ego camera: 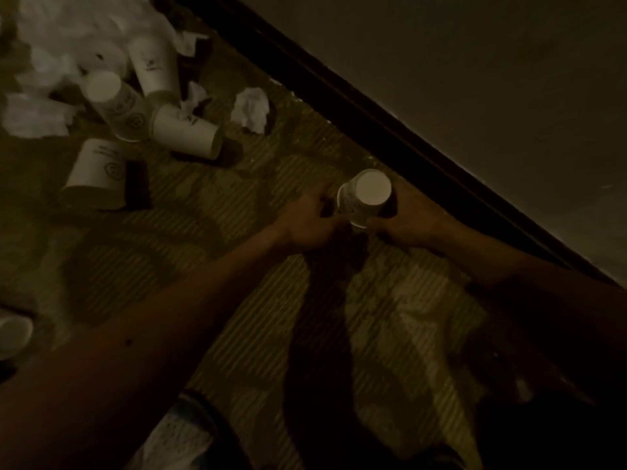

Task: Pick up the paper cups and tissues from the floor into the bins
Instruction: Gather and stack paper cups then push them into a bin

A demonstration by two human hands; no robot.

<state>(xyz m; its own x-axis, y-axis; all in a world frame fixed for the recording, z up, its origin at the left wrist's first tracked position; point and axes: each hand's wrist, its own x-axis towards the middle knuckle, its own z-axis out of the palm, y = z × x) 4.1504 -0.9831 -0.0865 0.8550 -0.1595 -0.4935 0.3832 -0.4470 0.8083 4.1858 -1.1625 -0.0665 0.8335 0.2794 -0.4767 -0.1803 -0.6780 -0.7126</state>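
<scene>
1. Right hand (412, 220) wrapped round an upturned white paper cup (368, 196): thumb on the near wall close to the rim, the other fingers (398, 195) curled behind the far side.
2. Left hand (305, 217) on the opposite side of the same cup, fingertips (334, 215) against its left wall near the rim. Too dim to tell whether gripping or merely touching.
3. Cup lodged between the two sets of fingers, flat round base towards the camera, mouth downward, faint dark print on its side. Unclear whether clear of the floor.
4. Beyond the left fingertips and well apart from them, up and to the left: a cluster of loose white paper cups (185, 130) with dark print, four in all, tipped over and touching or nearly touching one another.
5. Crumpled white tissue ball (251, 108) beyond the left fingers, between that cluster and the skirting. Heap of white tissues (61, 45) farther left, behind the cups.
6. Part of a further white cup (13, 330) at the far left edge, much nearer the body than the fingers.
7. Beneath both hands, olive striped patterned carpet (203, 232).
8. Just beyond the right fingers, a dark skirting board (373, 127) running diagonally, then a plain pale wall (475, 79).
</scene>
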